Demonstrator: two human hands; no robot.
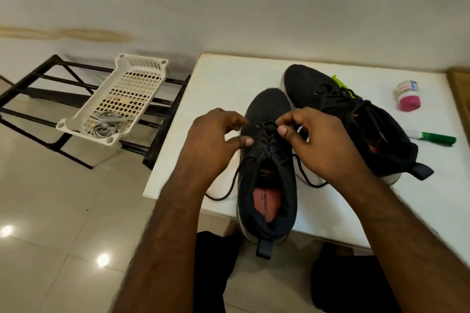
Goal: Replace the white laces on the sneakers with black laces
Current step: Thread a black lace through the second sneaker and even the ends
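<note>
Near sneaker at table front edge; right hand pinches its limp, thin black lace near the toe eyelets, left hand curled beside, hold unclear; likely light, floppy, best gripped at stiff tip.

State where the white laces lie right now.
In the head view, the white laces lie bundled in the near end of the white plastic basket on the black rack, left of the white table.
</note>
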